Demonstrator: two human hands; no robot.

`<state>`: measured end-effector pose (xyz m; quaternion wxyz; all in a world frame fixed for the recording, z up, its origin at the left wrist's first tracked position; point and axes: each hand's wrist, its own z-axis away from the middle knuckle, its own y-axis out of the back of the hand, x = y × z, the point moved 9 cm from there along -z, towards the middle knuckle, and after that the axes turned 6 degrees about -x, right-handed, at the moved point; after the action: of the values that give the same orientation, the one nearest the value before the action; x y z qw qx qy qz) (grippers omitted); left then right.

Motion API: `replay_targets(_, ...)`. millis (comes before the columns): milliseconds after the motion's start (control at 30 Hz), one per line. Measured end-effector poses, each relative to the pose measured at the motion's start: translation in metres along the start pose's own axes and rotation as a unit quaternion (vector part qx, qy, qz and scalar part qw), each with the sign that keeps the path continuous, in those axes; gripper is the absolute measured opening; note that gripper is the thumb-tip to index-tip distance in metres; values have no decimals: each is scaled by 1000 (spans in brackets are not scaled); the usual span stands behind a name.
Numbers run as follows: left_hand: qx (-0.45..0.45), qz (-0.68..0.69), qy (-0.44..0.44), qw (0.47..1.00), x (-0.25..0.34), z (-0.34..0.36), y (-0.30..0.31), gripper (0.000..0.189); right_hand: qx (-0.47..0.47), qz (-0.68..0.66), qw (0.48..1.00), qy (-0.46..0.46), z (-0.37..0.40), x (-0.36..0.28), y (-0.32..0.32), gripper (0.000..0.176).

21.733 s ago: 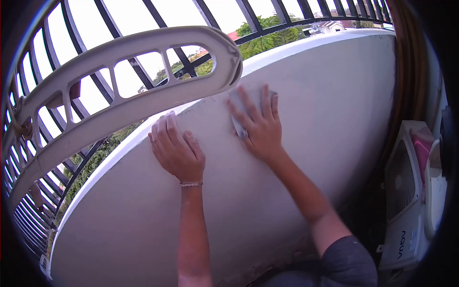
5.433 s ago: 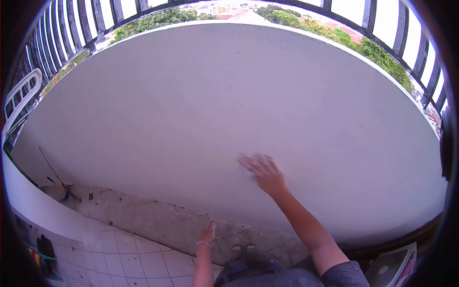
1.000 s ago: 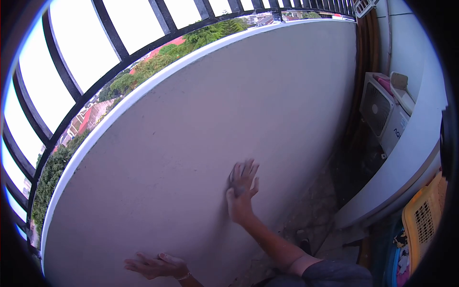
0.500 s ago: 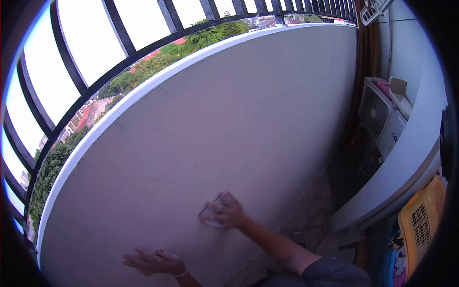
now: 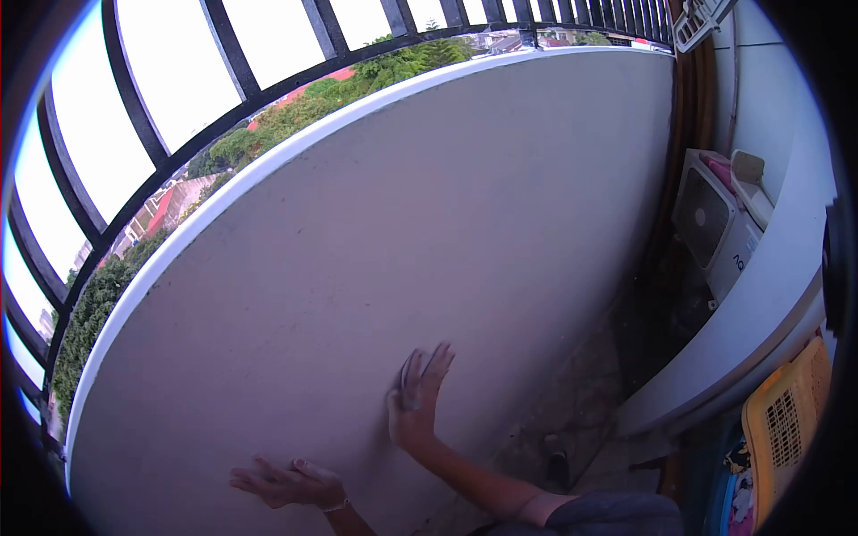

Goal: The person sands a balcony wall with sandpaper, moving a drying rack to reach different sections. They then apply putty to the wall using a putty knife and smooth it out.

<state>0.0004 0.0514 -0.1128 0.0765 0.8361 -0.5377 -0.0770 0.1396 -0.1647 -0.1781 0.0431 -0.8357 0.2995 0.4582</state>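
Observation:
A grey-painted wall (image 5: 357,223) fills most of the view. My right hand (image 5: 418,393) is up against its lower part, fingers raised and pressing a flat grey pad (image 5: 410,366) to the surface. The pad is thin, with a dark edge, and is mostly covered by my fingers. Lower and to the left, my left hand (image 5: 290,485) is held close to the wall, palm turned up and fingers stretched out, with nothing in it. A thin bracelet (image 5: 337,506) circles that wrist. Pale dust shows on the fingers.
A white ledge (image 5: 268,161) tops the wall, with a black railing (image 5: 259,95) above it. At right stand an outdoor air-conditioner unit (image 5: 706,214) and a yellow plastic basket (image 5: 786,420) over coloured cloth. A foot (image 5: 556,460) is on the tiled floor.
My right hand has moved slightly up along the wall and turned, its fingers now pointing upward over the pad. My left hand has hardly moved. The view has shifted a little.

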Motion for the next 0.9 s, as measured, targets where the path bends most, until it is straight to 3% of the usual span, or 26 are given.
replay_targets(67,2,7,-6,1000,-2,4,0,57,52,-26,998,-30,-27,4,13,67)
replay_targets(233,15,14,-6,1000,-2,5,-1,55,183,-80,976,-90,-177,48,84,57)
replay_targets(333,0,16,11,1000,-2,10,-1,53,184,-102,973,-94,-171,53,85,55)
replay_targets(467,-4,24,27,999,-1,13,-2,53,120,-46,991,-48,-50,9,17,57)
replay_targets(533,6,19,20,1000,-4,11,-2,54,87,-54,993,-59,-36,14,9,60)
replay_targets(567,11,11,21,1000,-4,12,-1,54,67,-56,994,-66,-35,20,8,61)
replay_targets(633,19,8,16,1000,-4,14,0,54,139,-68,987,-46,-92,51,38,59)
replay_targets(767,26,24,19,999,2,7,-1,54,203,-117,960,-155,-180,120,86,56)
replay_targets(900,11,64,24,998,-8,21,-9,53,187,-81,975,-83,-137,74,66,55)
